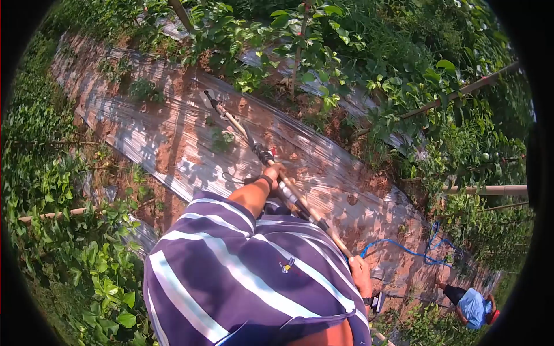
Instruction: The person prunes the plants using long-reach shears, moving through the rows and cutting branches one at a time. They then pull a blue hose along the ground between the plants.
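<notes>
My left hand (273,175), with a dark band at the wrist, is wrapped round the middle of a long-handled tool (296,195) with a pale wooden shaft. Black wrapping and cable-like parts run along that shaft, and its far end carries a pale flat head (206,99) close over the ground. Further down the same shaft, my right hand (360,273) is closed on it, with a dark watch at the wrist. The tool slants across my body from upper left to lower right. My striped sleeves and shirt hide part of both arms.
Silvery plastic sheeting (323,150) streaked with soil covers the bed ahead. Leafy plants (404,57) and wooden stakes (461,92) border it on both sides. Blue hose or rope (398,247) lies at the right, near a person in a blue top (474,308).
</notes>
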Motion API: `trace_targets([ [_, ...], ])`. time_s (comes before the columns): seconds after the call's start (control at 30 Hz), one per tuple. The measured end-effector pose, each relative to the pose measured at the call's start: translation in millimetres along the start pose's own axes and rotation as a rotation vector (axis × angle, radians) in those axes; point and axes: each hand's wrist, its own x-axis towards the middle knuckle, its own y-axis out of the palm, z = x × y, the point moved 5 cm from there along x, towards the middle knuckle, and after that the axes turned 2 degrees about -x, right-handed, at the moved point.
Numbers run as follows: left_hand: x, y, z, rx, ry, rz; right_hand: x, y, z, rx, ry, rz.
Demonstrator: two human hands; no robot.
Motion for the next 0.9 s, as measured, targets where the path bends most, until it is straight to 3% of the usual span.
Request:
trace_targets([
  [0.1,31,-25,-10,0.022,0.084,0.009,0,4,3,-0.016,-0.004,0.000],
  [0.17,17,-30,-29,0.073,0.131,-0.008,-1,12,5,0.016,0.040,0.023],
  [0.27,7,-39,-46,0.002,0.032,-0.045,-1,29,4,-0.013,0.055,0.076],
  [0.4,-14,-46,-88,0.045,0.122,-0.052,0,62,35,-0.001,0.027,0.060],
  [0.47,-30,-48,-117,0.151,0.278,-0.210,7,83,40,-0.047,-0.099,-0.012],
  [0.53,-25,-55,-142,0.203,0.250,-0.191,13,109,51,-0.082,-0.151,-0.033],
  [0.6,-27,-53,-169,0.184,0.261,-0.197,15,138,76,-0.260,-0.428,-0.247],
  [0.63,7,-66,-177,0.148,0.206,-0.112,31,148,87,-0.045,-0.124,-0.002],
  [0.67,8,-65,-192,0.148,0.224,-0.104,28,168,83,-0.139,-0.279,-0.234],
  [0.73,-8,-66,-223,0.180,0.222,-0.157,36,197,112,-0.586,-0.607,-0.237],
  [0.77,13,-82,-239,0.271,0.258,-0.188,41,204,131,-0.397,-0.311,-0.162],
  [0.8,32,-94,-245,0.154,0.178,-0.120,41,216,143,-0.210,-0.012,-0.093],
  [0.87,23,-94,-275,0.204,0.164,-0.106,45,242,162,-0.266,-0.002,-0.069],
  [0.9,25,-94,-291,0.174,0.248,-0.075,48,253,183,-0.253,0.034,-0.084],
])
